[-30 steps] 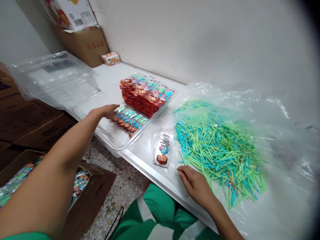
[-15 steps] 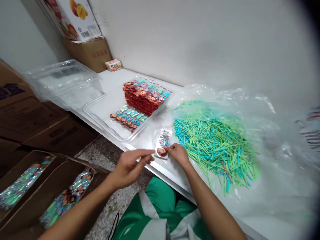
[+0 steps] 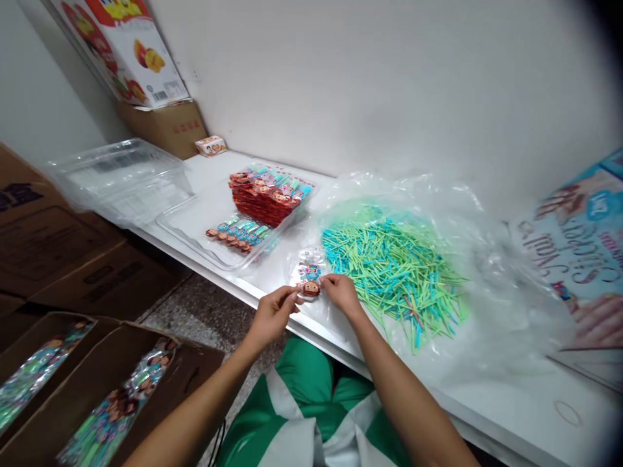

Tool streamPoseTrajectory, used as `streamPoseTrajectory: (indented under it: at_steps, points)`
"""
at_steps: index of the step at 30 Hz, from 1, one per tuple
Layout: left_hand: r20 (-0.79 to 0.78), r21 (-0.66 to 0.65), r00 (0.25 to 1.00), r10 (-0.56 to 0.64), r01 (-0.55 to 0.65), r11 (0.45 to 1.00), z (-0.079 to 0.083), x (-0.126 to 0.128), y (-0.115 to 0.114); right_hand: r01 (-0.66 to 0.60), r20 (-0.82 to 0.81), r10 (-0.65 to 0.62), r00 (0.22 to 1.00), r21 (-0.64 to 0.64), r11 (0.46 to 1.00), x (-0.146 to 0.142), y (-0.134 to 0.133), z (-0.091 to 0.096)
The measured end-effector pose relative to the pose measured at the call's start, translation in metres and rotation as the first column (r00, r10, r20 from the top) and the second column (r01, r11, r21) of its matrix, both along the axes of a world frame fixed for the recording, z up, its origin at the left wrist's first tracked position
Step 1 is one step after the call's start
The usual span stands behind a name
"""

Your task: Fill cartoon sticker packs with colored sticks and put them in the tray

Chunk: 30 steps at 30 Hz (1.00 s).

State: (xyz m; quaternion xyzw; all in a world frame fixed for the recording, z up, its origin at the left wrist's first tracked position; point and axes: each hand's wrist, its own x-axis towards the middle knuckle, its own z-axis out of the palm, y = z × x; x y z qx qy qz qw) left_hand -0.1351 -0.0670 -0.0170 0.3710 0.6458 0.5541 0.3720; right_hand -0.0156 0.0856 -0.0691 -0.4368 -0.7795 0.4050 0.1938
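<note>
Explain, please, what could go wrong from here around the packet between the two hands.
The packet might shift or crease, with left hand and right hand at its edges. The right hand could scatter the loose sticks close beside it. The tall stack might topple onto the row of packets beside it.

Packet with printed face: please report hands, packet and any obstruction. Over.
Packet: on table, printed face up. Left hand, right hand: at its lower sides, grip unclear. Sticks: piled beside it, none seen on top.
</note>
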Motion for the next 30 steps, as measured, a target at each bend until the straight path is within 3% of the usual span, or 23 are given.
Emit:
streamPoseTrajectory:
  at_steps: [3, 5, 8, 11, 16, 21, 23, 27, 30]
  points:
    - [0.021, 0.005, 0.985, 0.17, -0.17, 0.985, -0.004, -0.001, 0.016, -0.03, -0.116, 0.026, 0.993, -0.029, 0.999, 0.02, -0.014, 0.012]
    - [0.137, -0.025, 0.97, 0.202, -0.2, 0.979, -0.004, 0.003, 0.025, -0.083, -0.2, 0.068, 0.977, -0.065, 0.994, 0.038, -0.029, 0.018]
    - [0.422, -0.075, 0.906, 0.025, 0.007, 0.997, -0.006, 0.02, 0.031, -0.217, -0.368, 0.141, 0.919, -0.176, 0.96, 0.067, -0.056, 0.022]
    - [0.556, -0.076, 0.826, -0.087, 0.155, 0.985, -0.014, 0.042, 0.032, -0.213, -0.365, 0.116, 0.924, -0.238, 0.948, 0.09, -0.079, 0.02]
    - [0.567, -0.127, 0.821, -0.072, 0.174, 0.977, -0.034, 0.069, 0.032, -0.15, -0.215, 0.105, 0.971, -0.201, 0.968, 0.128, -0.09, 0.017]
    - [0.539, -0.164, 0.836, -0.102, 0.223, 0.961, -0.035, 0.089, 0.039, -0.021, -0.17, -0.01, 0.985, -0.179, 0.984, 0.166, -0.076, 0.023]
    - [0.533, -0.149, 0.824, -0.193, 0.316, 0.937, -0.033, 0.1, 0.042, 0.046, -0.199, -0.085, 0.976, -0.192, 0.98, 0.173, -0.071, 0.026]
    - [0.507, -0.1, 0.749, -0.427, 0.543, 0.834, -0.031, 0.124, 0.044, 0.08, -0.356, -0.188, 0.915, -0.299, 0.951, 0.173, -0.07, 0.025]
    - [0.553, -0.055, 0.692, -0.463, 0.585, 0.809, -0.032, 0.136, 0.044, 0.101, -0.426, -0.251, 0.869, -0.344, 0.934, 0.169, -0.073, 0.021]
